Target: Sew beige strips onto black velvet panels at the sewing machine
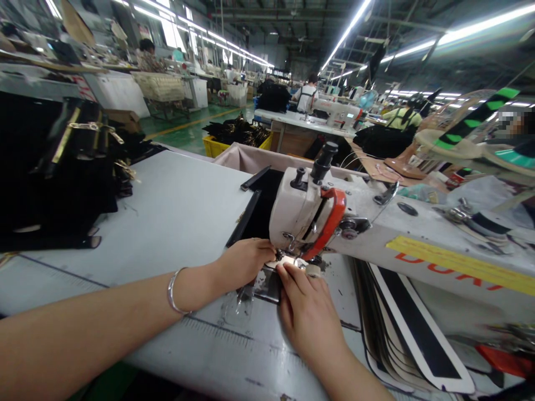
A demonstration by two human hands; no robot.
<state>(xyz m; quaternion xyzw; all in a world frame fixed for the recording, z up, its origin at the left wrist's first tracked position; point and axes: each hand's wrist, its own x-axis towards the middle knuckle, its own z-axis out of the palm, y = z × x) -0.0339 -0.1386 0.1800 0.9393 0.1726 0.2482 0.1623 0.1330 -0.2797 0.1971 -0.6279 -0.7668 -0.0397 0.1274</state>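
A sewing machine with an orange lever guard stands before me. Its lit needle area has a small pale piece under the foot. My left hand, with a silver bangle at the wrist, has its fingers pressed together at the left edge of that piece. From the right, my right hand pinches the near edge, its fingertips close to the needle. The fingers partly hide what they hold. Behind the left hand lies a black fabric panel with dark strips at its side, partly hidden by the machine head.
Black pieces with gold zips are heaped on the left of the grey table. Stacked white-bordered black panels lie under the machine arm. A yellow crate stands beyond. Other people work at machines farther back.
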